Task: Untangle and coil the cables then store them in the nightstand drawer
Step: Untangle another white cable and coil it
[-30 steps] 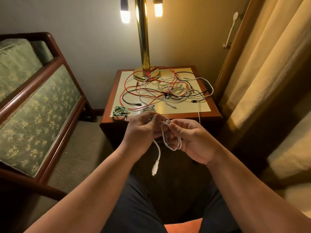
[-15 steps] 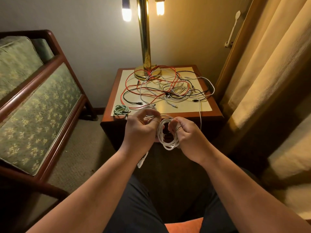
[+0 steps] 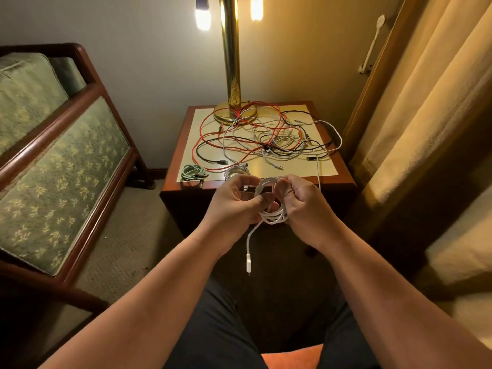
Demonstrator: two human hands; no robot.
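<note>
In the head view, the step in hand looks like coiling one cable. The white cable sits in the middle of the frame, wound into a small ring of a few loops and held up in the air in front of the nightstand. The left hand pinches the left side of the ring with its thumb and curled fingers. The right hand is closed around the right side, with its fingers wrapped over the loops. Both arms reach up from the bottom of the frame, and the hands are close together with the ring between them. One short end with a white plug hangs down loose below the hands. The next move probably needs that loose end wound or tucked into the ring so the loops do not spring open, with one hand keeping hold while the other does the work. A lot of the job is left. A big tangle of red, black and white cables lies on top of the nightstand, in the upper middle of the frame, near the foot of the brass lamp. A green coiled cable lies at the front left corner of the top, and a pale coil lies just beside it. The drawer cannot be made out, because the front of the nightstand is dark and partly behind the hands.
</note>
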